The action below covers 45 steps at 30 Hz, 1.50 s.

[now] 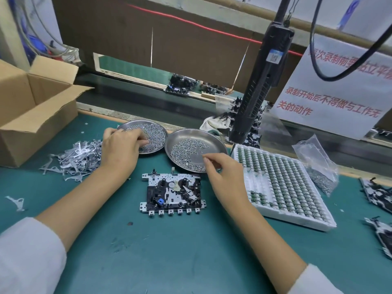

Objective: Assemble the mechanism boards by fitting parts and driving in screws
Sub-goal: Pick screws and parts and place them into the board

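Black-and-white mechanism board (pixel 172 195), blue part, flat between forearms

Setting: factory assembly-line workstation, small electromechanical parts. Evidence: green bench mat (pixel 191 251); conveyor belt (pixel 127 98) running behind the bench, carrying more assemblies; electric screwdriver (pixel 261 85) hanging from above on a cable. Bulk stock laid out: two steel dishes of screws (pixel 148 132) (pixel 191 151), heap of stamped metal levers (pixel 74 160), white tray of small components (pixel 286 183), bag of screws (pixel 318 166), open cardboard box (pixel 31 115). Printed notice in red Chinese characters (pixel 331 92) posted at right.
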Motion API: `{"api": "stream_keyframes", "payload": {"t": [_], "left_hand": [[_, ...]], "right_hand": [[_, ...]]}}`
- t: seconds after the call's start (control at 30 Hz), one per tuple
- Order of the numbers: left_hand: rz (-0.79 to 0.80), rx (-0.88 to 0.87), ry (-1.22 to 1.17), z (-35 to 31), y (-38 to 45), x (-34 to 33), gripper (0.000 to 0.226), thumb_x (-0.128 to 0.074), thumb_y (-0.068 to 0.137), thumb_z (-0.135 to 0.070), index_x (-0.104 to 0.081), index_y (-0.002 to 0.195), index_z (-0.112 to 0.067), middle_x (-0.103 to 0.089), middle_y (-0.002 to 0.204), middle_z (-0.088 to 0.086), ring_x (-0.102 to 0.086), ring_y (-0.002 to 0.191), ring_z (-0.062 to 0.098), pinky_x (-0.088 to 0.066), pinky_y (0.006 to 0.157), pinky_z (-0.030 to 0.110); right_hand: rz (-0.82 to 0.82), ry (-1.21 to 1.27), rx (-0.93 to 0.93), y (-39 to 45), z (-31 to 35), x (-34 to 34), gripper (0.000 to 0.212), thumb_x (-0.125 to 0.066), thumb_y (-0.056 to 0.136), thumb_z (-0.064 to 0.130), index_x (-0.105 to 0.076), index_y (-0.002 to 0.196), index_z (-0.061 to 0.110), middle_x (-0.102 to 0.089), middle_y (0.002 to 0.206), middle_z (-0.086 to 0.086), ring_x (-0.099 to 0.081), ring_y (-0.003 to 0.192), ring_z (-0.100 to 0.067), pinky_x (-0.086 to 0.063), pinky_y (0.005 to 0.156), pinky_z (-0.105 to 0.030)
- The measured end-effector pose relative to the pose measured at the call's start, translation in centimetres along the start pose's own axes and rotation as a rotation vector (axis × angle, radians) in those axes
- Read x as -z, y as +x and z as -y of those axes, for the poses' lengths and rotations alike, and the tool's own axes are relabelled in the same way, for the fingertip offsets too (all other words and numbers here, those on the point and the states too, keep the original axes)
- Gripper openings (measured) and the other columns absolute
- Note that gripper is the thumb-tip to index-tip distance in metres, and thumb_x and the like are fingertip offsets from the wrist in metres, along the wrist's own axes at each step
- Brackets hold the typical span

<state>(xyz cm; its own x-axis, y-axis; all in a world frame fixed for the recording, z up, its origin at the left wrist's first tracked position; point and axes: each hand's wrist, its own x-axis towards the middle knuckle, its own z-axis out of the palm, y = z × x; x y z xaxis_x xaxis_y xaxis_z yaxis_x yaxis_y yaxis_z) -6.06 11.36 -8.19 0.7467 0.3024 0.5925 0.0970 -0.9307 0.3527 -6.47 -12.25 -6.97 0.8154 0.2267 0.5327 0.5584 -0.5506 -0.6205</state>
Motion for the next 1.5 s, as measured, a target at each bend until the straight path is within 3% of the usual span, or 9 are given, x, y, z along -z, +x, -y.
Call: {"api": "stream_keyframes", "payload": {"t": [0.1, 0.27, 0.53, 0.87, 1.0, 1.1, 1.2, 1.3, 1.5], "left_hand": [[0.019, -0.02, 0.04, 0.3, 0.1, -0.1, 0.019, -0.062, 0.089, -0.03, -0.073, 0.09, -0.015, -0.071, 0.081, 0.012, -0.059, 0.087, 0.03, -0.023, 0.092, 0.034], [0.003, -0.071, 0.047, 0.3, 0.0, -0.3, 0.015, -0.065, 0.087, -0.019, -0.076, 0.089, -0.01, -0.071, 0.081, 0.018, -0.058, 0.086, 0.036, -0.024, 0.091, 0.036], [0.063, -0.089, 0.16, 0.5, 0.0, -0.9, 0.021, -0.053, 0.096, -0.017, -0.072, 0.101, -0.01, -0.072, 0.094, 0.015, -0.057, 0.097, 0.031, -0.015, 0.101, 0.036], [0.06, -0.098, 0.203, 0.4, 0.0, -1.0, 0.016, -0.053, 0.094, -0.012, -0.067, 0.097, -0.005, -0.069, 0.087, 0.019, -0.056, 0.094, 0.033, -0.017, 0.101, 0.04], [-0.024, -0.096, -0.011, -0.8, -0.4, -0.2, 0.014, -0.058, 0.093, -0.018, -0.068, 0.097, -0.009, -0.07, 0.091, 0.011, -0.058, 0.094, 0.032, -0.02, 0.097, 0.039], [-0.012, -0.103, -0.285, -2.7, -1.0, 0.9, 0.012, -0.064, 0.089, -0.02, -0.07, 0.097, -0.013, -0.071, 0.092, 0.001, -0.062, 0.092, 0.026, -0.026, 0.098, 0.039], [0.088, -0.157, -0.531, -5.0, -2.7, 2.1, 0.015, -0.07, 0.084, -0.018, -0.072, 0.098, -0.014, -0.069, 0.089, -0.008, -0.065, 0.085, 0.016, -0.038, 0.098, 0.048], [0.1, -0.192, -0.577, -6.0, -4.7, 2.6, 0.012, -0.072, 0.081, -0.019, -0.072, 0.093, -0.021, -0.067, 0.084, -0.015, -0.062, 0.083, 0.005, -0.035, 0.095, 0.035], [0.145, -0.127, -0.658, -6.0, -6.4, 2.9, 0.007, -0.069, 0.084, -0.017, -0.073, 0.09, -0.016, -0.065, 0.082, -0.016, -0.054, 0.088, -0.008, -0.035, 0.089, 0.026]], "right_hand": [[0.156, -0.187, -0.087, 1.9, -0.3, -0.4, 0.02, -0.058, 0.092, 0.014, -0.071, 0.107, 0.007, -0.071, 0.097, -0.005, -0.059, 0.081, -0.012, -0.048, 0.079, -0.027], [0.39, -0.307, -0.213, 3.8, -0.3, -0.7, 0.021, -0.066, 0.089, 0.02, -0.072, 0.105, 0.006, -0.072, 0.101, -0.011, -0.065, 0.094, -0.022, -0.05, 0.087, -0.033], [0.364, -0.316, -0.219, 4.3, -0.3, -1.4, 0.015, -0.066, 0.083, 0.0, -0.075, 0.094, 0.004, -0.072, 0.097, -0.012, -0.063, 0.097, -0.025, -0.05, 0.087, -0.036], [0.097, -0.068, -0.189, 3.5, -0.8, -1.6, 0.024, -0.059, 0.085, -0.007, -0.072, 0.103, 0.003, -0.072, 0.101, -0.009, -0.067, 0.091, -0.021, -0.054, 0.086, -0.035], [0.032, 0.111, -0.246, 3.3, -0.7, -1.0, 0.019, -0.059, 0.087, -0.007, -0.071, 0.096, 0.004, -0.066, 0.081, 0.003, -0.069, 0.075, -0.022, -0.056, 0.066, -0.019], [-0.001, 0.248, -0.302, 3.0, -0.7, -0.2, 0.02, -0.066, 0.083, -0.005, -0.069, 0.092, 0.012, -0.067, 0.08, -0.001, -0.069, 0.073, -0.026, -0.058, 0.068, -0.031], [0.016, 0.221, -0.312, 2.9, -1.1, 0.2, 0.017, -0.071, 0.079, -0.003, -0.071, 0.09, 0.009, -0.068, 0.078, -0.001, -0.068, 0.073, -0.021, -0.057, 0.066, -0.024], [0.07, 0.151, -0.303, 2.9, -1.6, 0.3, 0.014, -0.069, 0.081, -0.005, -0.072, 0.091, 0.003, -0.068, 0.078, -0.002, -0.066, 0.067, -0.014, -0.052, 0.061, -0.013], [0.09, 0.162, -0.284, 3.2, -2.0, 0.2, 0.014, -0.062, 0.086, -0.007, -0.071, 0.092, 0.002, -0.066, 0.08, -0.001, -0.062, 0.052, 0.001, -0.05, 0.056, -0.011]]}}
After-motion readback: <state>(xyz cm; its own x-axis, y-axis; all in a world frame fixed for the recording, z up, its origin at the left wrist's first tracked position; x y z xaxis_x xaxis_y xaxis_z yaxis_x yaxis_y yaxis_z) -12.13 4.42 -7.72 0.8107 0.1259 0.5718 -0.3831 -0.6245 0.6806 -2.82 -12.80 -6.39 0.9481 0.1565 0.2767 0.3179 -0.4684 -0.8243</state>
